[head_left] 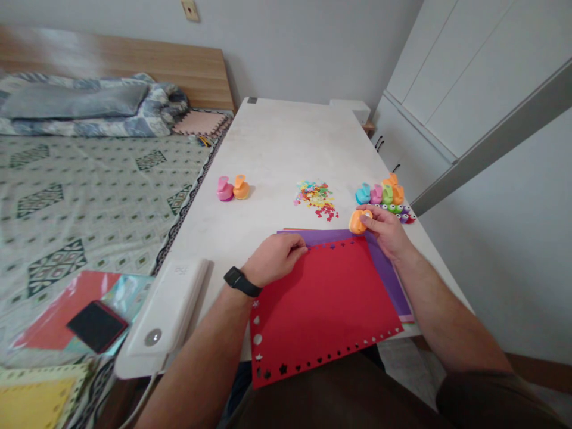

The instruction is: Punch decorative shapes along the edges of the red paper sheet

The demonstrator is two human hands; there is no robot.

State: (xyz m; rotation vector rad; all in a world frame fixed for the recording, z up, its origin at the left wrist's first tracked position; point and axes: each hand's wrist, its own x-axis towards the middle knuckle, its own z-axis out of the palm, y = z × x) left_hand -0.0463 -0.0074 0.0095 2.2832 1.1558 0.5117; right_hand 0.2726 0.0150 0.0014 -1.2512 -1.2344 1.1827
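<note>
- Head view: the left hand [276,257] lies knuckles-up on the far left corner of a red sheet [326,304], its fingers [298,245] curled loosely and pressing the paper flat, gripping nothing; a black watch [241,281] sits on that wrist.
- The right hand [388,233] has its fingers clenched around an orange punch [358,221], held at the far right corner of the red sheet, right at the paper's edge.
- The red sheet lies on the near end of the white counter [277,149], overhanging its near edge toward the lap, with punched holes along its left and near borders; a purple sheet [388,268] shows from beneath it on the far and right sides.
- Beyond the right hand stands a cluster of coloured punches [381,194], just beside the orange one.
- A heap of paper cut-outs [316,198] lies mid-counter, near the sheets but apart from them.
- Further left stand a pink punch [224,189] and a second orange punch [241,187], touching each other.
- A white device [167,313] rests at the counter's left near corner.
- To the left is a bed [80,190] carrying loose papers [53,325] and a dark pad [96,325].
</note>
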